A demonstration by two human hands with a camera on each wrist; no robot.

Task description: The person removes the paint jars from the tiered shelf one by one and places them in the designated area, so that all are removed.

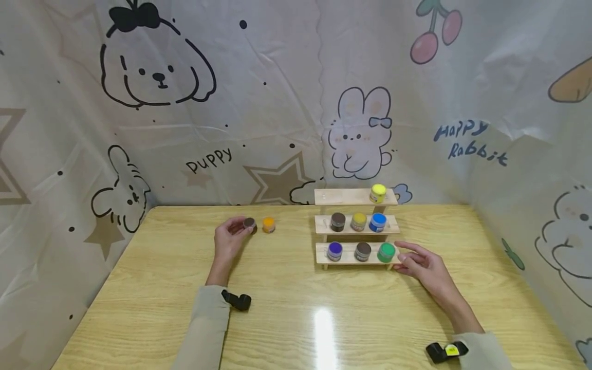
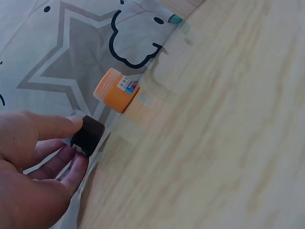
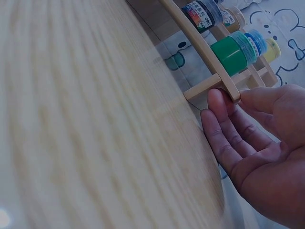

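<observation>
My left hand (image 1: 229,239) holds a dark-lidded jar (image 1: 250,224) between thumb and fingers at the left of the table; in the left wrist view the dark jar (image 2: 87,135) sits in the fingertips. Just right of it stands an orange jar (image 1: 269,224), also in the left wrist view (image 2: 117,90). My right hand (image 1: 427,270) is at the right end of a three-tier wooden rack (image 1: 347,261). In the right wrist view the thumb and fingers of that hand (image 3: 259,138) pinch the end of the lowest shelf (image 3: 232,88), near the green jar (image 3: 232,55).
On the bottom tier stand purple (image 1: 335,251), dark (image 1: 363,251) and green jars. The middle tier bears dark (image 1: 338,222), ochre (image 1: 358,222) and blue (image 1: 377,222) jars, the top tier a yellow one (image 1: 377,193). A patterned cloth (image 1: 277,103) hangs behind the table (image 1: 277,308).
</observation>
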